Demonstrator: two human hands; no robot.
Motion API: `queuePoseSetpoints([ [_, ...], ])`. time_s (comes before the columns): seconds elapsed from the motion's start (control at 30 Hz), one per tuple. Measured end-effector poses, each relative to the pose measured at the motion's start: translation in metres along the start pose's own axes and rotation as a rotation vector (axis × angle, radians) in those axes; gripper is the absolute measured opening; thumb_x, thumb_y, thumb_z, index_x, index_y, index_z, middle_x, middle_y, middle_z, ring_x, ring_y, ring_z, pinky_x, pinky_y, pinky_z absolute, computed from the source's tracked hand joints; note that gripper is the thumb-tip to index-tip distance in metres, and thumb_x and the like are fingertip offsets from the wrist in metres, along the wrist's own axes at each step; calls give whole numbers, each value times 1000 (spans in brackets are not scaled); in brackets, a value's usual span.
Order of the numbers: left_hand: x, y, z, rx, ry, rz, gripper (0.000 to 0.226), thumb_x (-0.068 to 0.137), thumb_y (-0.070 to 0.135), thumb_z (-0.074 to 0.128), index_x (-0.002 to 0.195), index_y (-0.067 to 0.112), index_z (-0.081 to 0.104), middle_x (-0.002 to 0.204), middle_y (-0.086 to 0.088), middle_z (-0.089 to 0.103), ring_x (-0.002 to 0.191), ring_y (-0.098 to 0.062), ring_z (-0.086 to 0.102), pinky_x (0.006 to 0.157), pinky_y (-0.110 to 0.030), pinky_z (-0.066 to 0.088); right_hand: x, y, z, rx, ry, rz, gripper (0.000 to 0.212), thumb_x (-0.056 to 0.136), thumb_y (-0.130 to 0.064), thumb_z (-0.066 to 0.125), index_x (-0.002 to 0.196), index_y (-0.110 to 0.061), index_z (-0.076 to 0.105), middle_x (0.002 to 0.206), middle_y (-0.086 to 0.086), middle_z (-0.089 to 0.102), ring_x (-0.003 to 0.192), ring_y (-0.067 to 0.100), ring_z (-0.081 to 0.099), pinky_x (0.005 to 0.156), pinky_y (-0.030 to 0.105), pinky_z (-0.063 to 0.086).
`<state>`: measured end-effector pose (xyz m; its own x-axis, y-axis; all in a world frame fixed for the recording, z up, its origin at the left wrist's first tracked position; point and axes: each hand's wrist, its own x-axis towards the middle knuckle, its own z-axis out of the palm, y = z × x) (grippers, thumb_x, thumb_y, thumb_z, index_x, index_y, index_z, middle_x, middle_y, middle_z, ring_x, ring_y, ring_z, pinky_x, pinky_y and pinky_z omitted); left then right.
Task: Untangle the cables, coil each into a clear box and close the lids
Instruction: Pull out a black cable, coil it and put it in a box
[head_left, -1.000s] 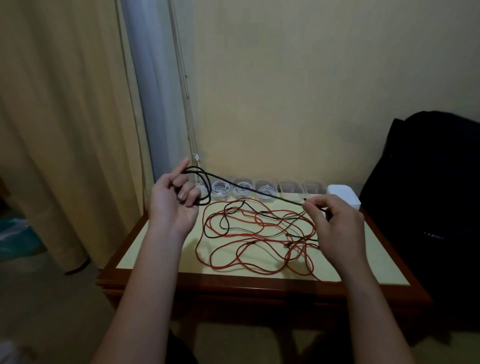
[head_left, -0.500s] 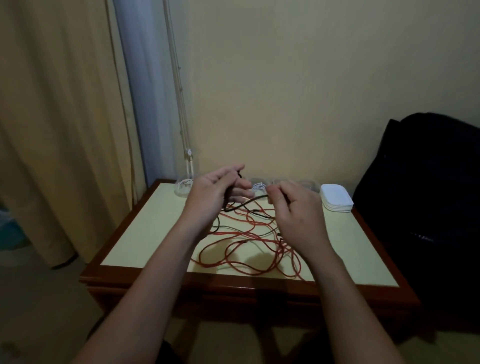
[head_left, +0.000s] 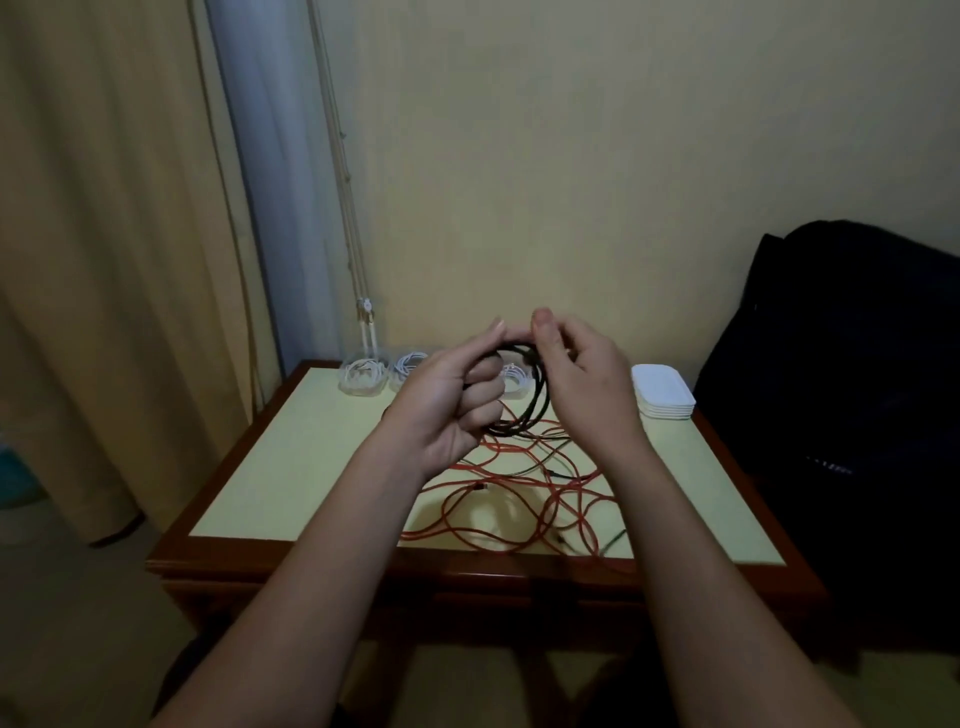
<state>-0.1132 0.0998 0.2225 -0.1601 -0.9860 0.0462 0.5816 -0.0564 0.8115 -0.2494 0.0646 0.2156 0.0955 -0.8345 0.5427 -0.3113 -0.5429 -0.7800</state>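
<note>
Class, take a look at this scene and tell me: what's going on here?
A person is coiling a black cable above the table: the left hand grips the loops, the right hand pinches the strand. A red cable lies tangled on it. At the back, clear boxes hold white cables; white lids sit stacked far right.

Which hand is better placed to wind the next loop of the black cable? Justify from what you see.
Probably the right hand: it pinches the black cable at the loop's top and could guide it round, while the left hand is occupied gripping the gathered loops.
</note>
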Motion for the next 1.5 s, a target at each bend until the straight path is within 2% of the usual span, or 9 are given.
queuePoseSetpoints([
  [0.2,6,3,5,-144,7,-5,24,95,22,54,111,11,68,54,9,11,43,-7,5,33,-16,9,5,-10,4,198,-135,64,38,106,-46,44,88,-43,77,59,-6,37,57,9,35,53,26,30],
  [0.4,10,20,7,-98,54,35,20,103,19,48,108,11,65,47,10,21,32,-2,18,29,-13,13,18,-6,-6,76,-125,80,48,100,-56,51,82,-17,73,62,-6,56,59,11,47,60,31,36],
  [0.57,3,54,-7,-233,88,128,20,103,19,47,106,12,66,45,9,24,30,-4,22,27,-19,15,27,4,-26,-11,-34,83,40,97,-49,60,74,-17,67,49,-21,51,47,-1,43,56,24,33],
  [0.87,-16,76,-29,-350,94,302,28,106,18,38,120,9,61,51,8,28,36,-6,21,33,-18,15,16,30,-60,-23,-25,155,47,94,-48,65,82,-2,62,85,24,63,68,15,50,62,31,41],
  [1.0,-18,79,-28,-332,179,371,30,104,13,36,126,10,56,59,9,35,42,-4,24,38,-17,18,5,40,-66,38,-69,177,26,95,-34,69,86,-10,68,69,2,51,61,7,43,58,24,38],
  [1.1,-16,79,-27,-323,243,389,32,103,9,35,128,8,55,65,8,46,46,-3,30,42,-16,22,-2,46,-69,-8,-79,126,16,97,-29,67,89,-16,71,76,12,58,66,4,49,62,19,40],
  [1.2,-12,76,-29,-303,295,404,34,105,9,35,134,4,51,72,6,51,50,-4,40,44,-17,29,-5,44,-71,-166,-110,54,18,98,-26,65,85,-15,72,71,2,61,60,-2,48,56,12,36],
  [1.33,-10,66,-28,-237,356,405,33,104,9,42,133,3,56,79,1,62,59,-6,56,49,-17,40,-5,29,-67,-408,-197,-66,24,98,-26,62,77,-19,71,70,-10,64,67,2,54,62,28,40],
  [1.5,-13,39,-11,31,360,373,29,105,8,43,128,1,58,91,-9,68,68,-11,69,56,-19,52,-6,10,-58,-340,-262,-92,34,101,-34,56,71,-22,66,57,-11,51,56,4,45,51,17,29],
])
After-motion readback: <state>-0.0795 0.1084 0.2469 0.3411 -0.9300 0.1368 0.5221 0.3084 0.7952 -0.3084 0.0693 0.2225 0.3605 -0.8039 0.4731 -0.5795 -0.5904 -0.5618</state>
